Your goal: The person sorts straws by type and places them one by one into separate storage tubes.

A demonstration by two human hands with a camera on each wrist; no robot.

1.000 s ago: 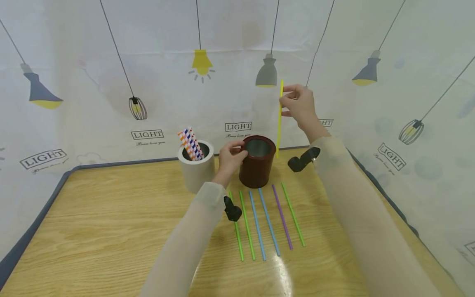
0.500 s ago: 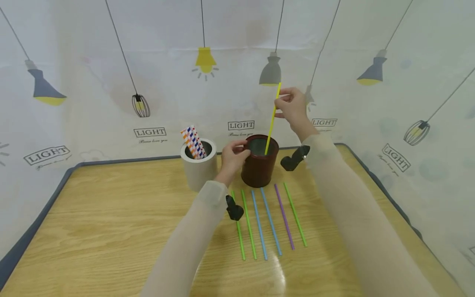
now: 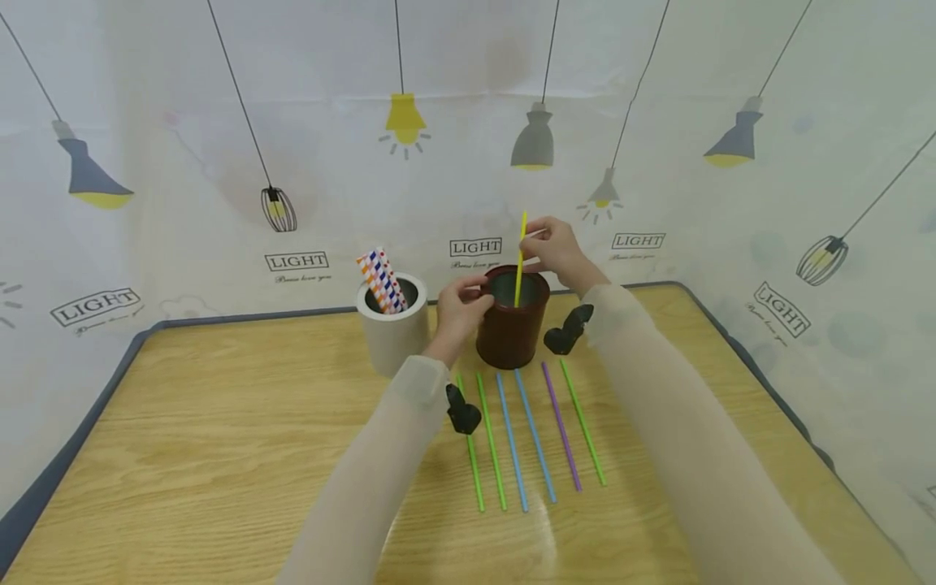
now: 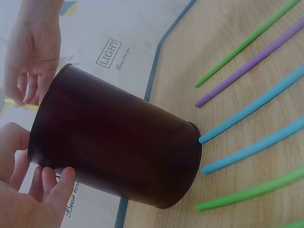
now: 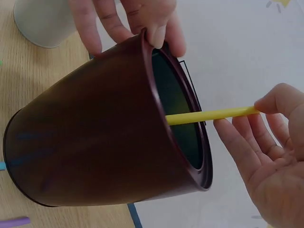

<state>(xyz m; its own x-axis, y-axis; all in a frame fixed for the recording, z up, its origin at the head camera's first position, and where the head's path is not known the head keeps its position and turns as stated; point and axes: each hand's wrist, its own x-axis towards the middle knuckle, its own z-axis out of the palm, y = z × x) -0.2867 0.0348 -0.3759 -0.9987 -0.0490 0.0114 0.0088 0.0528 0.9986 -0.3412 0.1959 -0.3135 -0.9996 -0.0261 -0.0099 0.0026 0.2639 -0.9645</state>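
Note:
A yellow straw [image 3: 520,272] stands almost upright, its lower part down inside a dark brown cylindrical holder [image 3: 508,337] on the table. My right hand [image 3: 557,248] pinches the straw near its top, just above the rim. In the right wrist view the straw [image 5: 213,115] passes through the holder's mouth, and its lower end is hidden within. My left hand [image 3: 461,313] grips the holder's rim on the left side, thumb at the edge, as the left hand [image 5: 128,19] shows from the right wrist. The holder's dark wall [image 4: 114,137] fills the middle of the left wrist view.
Several straws lie side by side in front of the holder: green [image 3: 583,422], purple [image 3: 561,426], and blue [image 3: 535,437]. Left of it stands a pale grey holder [image 3: 395,341] with patterned paper straws [image 3: 382,280]. A printed backdrop [image 3: 329,146] rises behind the table [image 3: 219,422].
My right hand has brought the yellow straw left over the brown holder, then lowered it inside. The left hand has kept its hold on the rim.

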